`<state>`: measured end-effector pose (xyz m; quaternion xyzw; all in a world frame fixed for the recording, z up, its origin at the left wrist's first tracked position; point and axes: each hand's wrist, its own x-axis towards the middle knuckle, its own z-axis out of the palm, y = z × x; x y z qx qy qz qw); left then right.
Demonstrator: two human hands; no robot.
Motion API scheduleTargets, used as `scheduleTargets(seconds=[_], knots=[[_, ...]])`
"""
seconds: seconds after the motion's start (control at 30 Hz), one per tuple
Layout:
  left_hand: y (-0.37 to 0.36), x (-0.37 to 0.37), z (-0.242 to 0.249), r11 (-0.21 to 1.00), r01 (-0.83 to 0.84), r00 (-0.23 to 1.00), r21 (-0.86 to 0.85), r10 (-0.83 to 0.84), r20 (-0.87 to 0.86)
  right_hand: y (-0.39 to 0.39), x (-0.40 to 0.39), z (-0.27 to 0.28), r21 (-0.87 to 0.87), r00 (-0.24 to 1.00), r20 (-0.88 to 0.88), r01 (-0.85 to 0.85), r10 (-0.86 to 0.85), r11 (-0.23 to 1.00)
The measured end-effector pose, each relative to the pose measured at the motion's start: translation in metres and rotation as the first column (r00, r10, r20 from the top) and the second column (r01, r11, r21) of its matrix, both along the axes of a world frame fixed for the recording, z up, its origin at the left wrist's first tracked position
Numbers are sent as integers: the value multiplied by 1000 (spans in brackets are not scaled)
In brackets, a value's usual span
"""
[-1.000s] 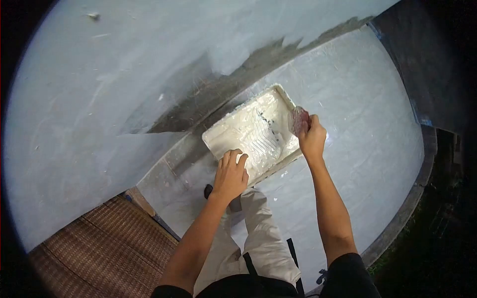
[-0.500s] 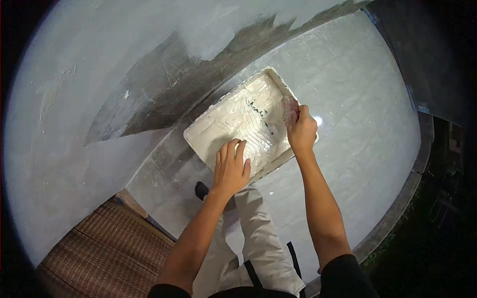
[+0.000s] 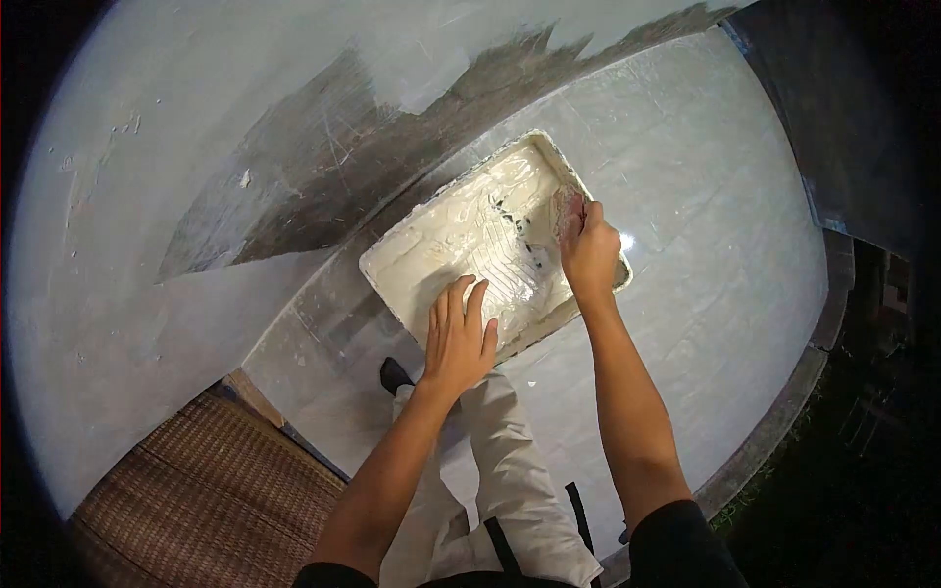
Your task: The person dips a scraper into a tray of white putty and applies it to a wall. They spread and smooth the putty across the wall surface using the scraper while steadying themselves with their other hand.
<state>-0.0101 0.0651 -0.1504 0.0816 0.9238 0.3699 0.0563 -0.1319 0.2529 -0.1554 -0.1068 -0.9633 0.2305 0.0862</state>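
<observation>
A rectangular tub (image 3: 395, 316) of thick cream-coloured paste lies tilted across the middle of the view. Dark specks and ridged marks show in the paste. My right hand (image 3: 590, 253) is closed round a paste-smeared tool (image 3: 569, 214) at the tub's right side; most of its handle is hidden by the fingers. Over the tub's near edge, my left hand (image 3: 459, 338) is open, fingers spread and holding nothing. Whether its palm touches the rim cannot be made out.
A wall (image 3: 323, 147) with pale coating and a darker bare patch rises at the upper left. Brown woven matting (image 3: 216, 480) lies at the lower left. Grey floor (image 3: 716, 235) extends right to a raised kerb (image 3: 784, 421). A dark-shod foot (image 3: 394, 375) stands below the tub.
My right hand and the tool have shifted slightly left and up along the tub's right side. My left hand has stayed nearly in place. The view has moved slightly.
</observation>
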Motion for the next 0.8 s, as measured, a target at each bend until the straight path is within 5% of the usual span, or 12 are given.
scheduleTargets(seconds=[0.47, 0.57, 0.67, 0.73, 0.8], knots=[[4, 5, -6, 994, -91, 995, 58, 92, -24, 17, 0, -9, -251, 995, -21, -101, 99, 963], [-3, 6, -1, 992, -120, 993, 46, 121, -14, 16, 1, -19, -367, 997, 78, 15, 15, 930], [-13, 8, 6, 988, -146, 989, 43, 148, -27, 20, 7, -21, -602, 989, 140, 117, -40, 790], [-19, 8, 17, 987, -158, 986, 32, 159, -55, 20, 17, -8, -842, 980, 201, 177, -8, 509], [-26, 6, 34, 983, -169, 983, 69, 174, -65, 14, 27, 15, -880, 965, 261, 248, -24, 405]])
